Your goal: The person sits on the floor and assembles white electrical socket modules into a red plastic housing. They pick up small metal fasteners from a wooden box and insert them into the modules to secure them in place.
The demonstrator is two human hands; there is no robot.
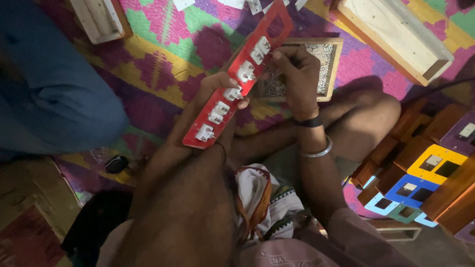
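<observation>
Red switch plate (236,79) slanting lower-left to upper-right, left hand (217,89) gripping it, right hand (294,74) pinching something unseen

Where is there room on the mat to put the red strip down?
Bare mat lies left of the red strip, below the pale wooden box. It is crowded by the screw tray and the coloured switch boxes.
</observation>
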